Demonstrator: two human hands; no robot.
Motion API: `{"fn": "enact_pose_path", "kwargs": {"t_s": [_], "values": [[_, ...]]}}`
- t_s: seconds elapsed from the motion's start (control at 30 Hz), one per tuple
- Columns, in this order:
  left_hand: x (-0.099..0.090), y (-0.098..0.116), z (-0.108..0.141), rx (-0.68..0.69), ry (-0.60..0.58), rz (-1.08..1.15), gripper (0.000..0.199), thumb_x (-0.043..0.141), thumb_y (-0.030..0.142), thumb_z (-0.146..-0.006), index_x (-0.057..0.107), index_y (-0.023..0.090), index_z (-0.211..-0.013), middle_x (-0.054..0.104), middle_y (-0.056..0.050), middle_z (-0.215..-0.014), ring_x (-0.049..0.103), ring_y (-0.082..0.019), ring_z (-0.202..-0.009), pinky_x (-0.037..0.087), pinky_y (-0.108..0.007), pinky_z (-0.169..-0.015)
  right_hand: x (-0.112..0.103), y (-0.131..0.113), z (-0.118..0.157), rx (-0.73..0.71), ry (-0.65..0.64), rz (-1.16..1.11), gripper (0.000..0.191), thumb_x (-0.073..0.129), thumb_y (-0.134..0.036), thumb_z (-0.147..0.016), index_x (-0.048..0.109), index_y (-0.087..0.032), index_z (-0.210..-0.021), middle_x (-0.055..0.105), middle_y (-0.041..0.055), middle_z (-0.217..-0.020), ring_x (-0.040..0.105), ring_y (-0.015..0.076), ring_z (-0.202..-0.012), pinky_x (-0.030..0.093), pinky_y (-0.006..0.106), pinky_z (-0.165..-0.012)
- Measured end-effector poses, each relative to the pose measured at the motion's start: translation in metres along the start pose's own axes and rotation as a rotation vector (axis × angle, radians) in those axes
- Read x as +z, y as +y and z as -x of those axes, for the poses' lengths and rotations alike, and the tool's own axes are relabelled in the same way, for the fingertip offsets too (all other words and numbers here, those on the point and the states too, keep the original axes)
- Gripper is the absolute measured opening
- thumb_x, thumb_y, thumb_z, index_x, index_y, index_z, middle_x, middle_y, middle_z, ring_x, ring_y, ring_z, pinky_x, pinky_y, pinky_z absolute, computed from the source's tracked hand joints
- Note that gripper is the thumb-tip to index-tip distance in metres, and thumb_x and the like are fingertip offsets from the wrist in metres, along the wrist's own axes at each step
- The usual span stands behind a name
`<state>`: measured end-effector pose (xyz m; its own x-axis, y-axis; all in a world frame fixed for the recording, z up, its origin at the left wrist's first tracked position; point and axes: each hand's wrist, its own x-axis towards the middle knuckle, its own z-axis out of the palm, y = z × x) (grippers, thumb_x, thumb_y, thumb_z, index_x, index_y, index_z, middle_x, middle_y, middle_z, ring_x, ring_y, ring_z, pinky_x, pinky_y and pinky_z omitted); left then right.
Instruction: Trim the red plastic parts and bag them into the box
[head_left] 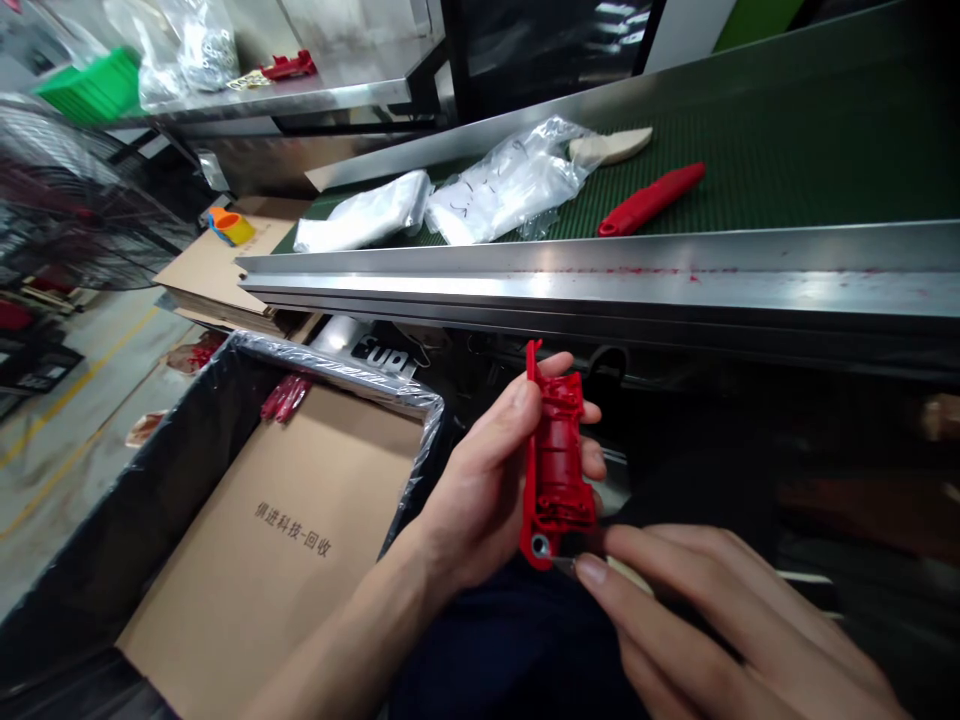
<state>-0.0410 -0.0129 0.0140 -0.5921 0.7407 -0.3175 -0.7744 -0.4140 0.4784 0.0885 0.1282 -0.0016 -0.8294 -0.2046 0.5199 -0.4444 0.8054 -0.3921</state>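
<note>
My left hand (495, 450) is wrapped round a red plastic housing (561, 455), its hollow, ribbed inside facing up. A metal ring sits in the round lug at the housing's near end. My right hand (697, 610) pinches a small knife with a pale handle (628, 574). Its short blade meets the housing's edge beside the lug, partly hidden by my fingers. Both hands are in front of the conveyor's near rail.
A green conveyor belt (787, 150) carries a red handle-shaped part (652, 200), a cream-coloured piece (611, 147) and clear plastic bags (510, 185). Lower left stands a black bin (82, 560) with a cardboard sheet (285, 560). Behind are a fan (82, 200) and a metal shelf (337, 95).
</note>
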Motion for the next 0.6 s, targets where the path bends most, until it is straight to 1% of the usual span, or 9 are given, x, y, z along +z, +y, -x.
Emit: {"fn": "enact_pose_path", "kwargs": {"t_s": [0.13,0.3,0.5,0.6], "values": [[-0.0007,-0.0011,-0.0013,0.007,-0.005,-0.025,0.035,0.045,0.039,-0.097,0.052,0.025,-0.128,0.054,-0.005,-0.105,0.057,-0.014,-0.075,0.052,-0.025,-0.060,0.0007,0.0033,-0.0026,-0.026,-0.006,-0.016,0.043,0.059,0.001,-0.077,0.064,-0.015,-0.117,0.065,0.0097,-0.110,0.060,0.0204,-0.098,0.053,0.030,-0.074],[-0.0015,-0.0019,-0.0023,-0.001,-0.037,-0.024,0.032,0.044,0.040,-0.097,0.053,0.025,-0.125,0.053,-0.005,-0.105,0.056,-0.014,-0.076,0.051,-0.026,-0.061,0.0021,0.0003,-0.0073,0.032,0.024,-0.044,0.039,0.057,0.003,-0.077,0.066,-0.016,-0.111,0.066,0.0083,-0.103,0.062,0.0182,-0.094,0.053,0.030,-0.075],[-0.0023,-0.0013,-0.0040,0.004,-0.037,-0.008,0.031,0.043,0.039,-0.098,0.052,0.025,-0.124,0.053,-0.005,-0.106,0.056,-0.014,-0.074,0.049,-0.026,-0.060,0.0032,0.0034,-0.0052,0.018,0.013,0.010,0.042,0.060,0.003,-0.077,0.064,-0.015,-0.115,0.065,0.0106,-0.107,0.061,0.0202,-0.097,0.052,0.032,-0.076],[-0.0025,0.0001,-0.0038,-0.017,-0.043,0.046,0.034,0.038,0.040,-0.099,0.052,0.024,-0.125,0.054,-0.006,-0.106,0.057,-0.015,-0.075,0.049,-0.027,-0.060,0.0021,0.0033,-0.0052,0.037,0.021,-0.043,0.044,0.059,0.004,-0.076,0.064,-0.016,-0.115,0.065,0.0095,-0.107,0.062,0.0193,-0.096,0.054,0.031,-0.076]]}}
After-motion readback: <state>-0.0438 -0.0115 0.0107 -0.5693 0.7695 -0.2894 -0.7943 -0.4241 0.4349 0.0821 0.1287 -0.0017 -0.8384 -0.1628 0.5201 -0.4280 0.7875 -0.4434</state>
